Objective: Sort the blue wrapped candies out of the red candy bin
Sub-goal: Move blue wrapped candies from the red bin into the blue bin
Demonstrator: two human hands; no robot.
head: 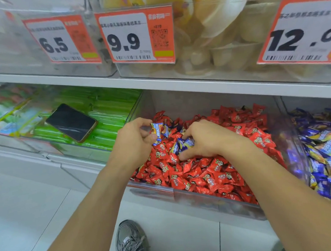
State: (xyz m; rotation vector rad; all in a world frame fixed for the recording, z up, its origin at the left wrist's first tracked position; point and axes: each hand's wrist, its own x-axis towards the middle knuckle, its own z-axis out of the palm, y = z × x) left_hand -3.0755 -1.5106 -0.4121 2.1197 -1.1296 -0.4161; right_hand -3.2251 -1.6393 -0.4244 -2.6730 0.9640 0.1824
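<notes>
A clear bin [194, 197] on the lower shelf is heaped with red wrapped candies [206, 176]. My left hand [132, 140] hovers over its left side, fingers curled round a few blue wrapped candies [159, 132]. My right hand [203, 140] rests on the red heap just beside it, thumb and fingers curled over more blue candies [182, 144] lying among the red ones. Part of those candies is hidden under the fingers.
A bin of blue and yellow wrapped candies [323, 152] stands to the right. To the left a bin of green packets [102, 120] has a dark phone [71, 122] lying on it. Price tags [134, 35] hang on the upper shelf bins. My grey shoe [130, 240] is on the white floor.
</notes>
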